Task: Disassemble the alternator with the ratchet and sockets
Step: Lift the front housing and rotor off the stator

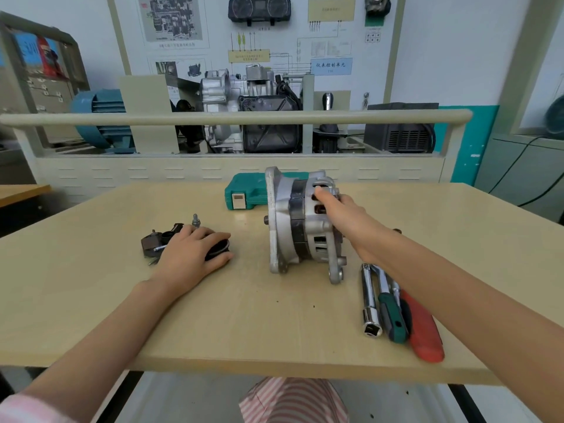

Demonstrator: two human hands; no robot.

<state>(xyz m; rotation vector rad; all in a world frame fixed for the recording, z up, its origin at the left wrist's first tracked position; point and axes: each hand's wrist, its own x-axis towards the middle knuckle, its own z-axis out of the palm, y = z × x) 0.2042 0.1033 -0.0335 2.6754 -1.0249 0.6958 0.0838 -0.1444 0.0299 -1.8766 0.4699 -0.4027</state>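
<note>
While the alternator (300,222) stands on edge mid-surface, the right hand (341,215) curls round its rear housing, apparently steadying it; the left hand (190,254) rests flat over removed parts (155,241), gripping nothing.

On the wall board (262,41) behind the worktop, a blue label (331,66) carries the Chinese characters 仪表控制单元; a smaller line beneath them is too small to read. The yellow boxes (248,55) on that board, the captions under its diagrams and the dials of the instrument cluster (259,8) are blurred beyond reading; the green tool case (248,192) shows a pale tag with no legible print.
</note>
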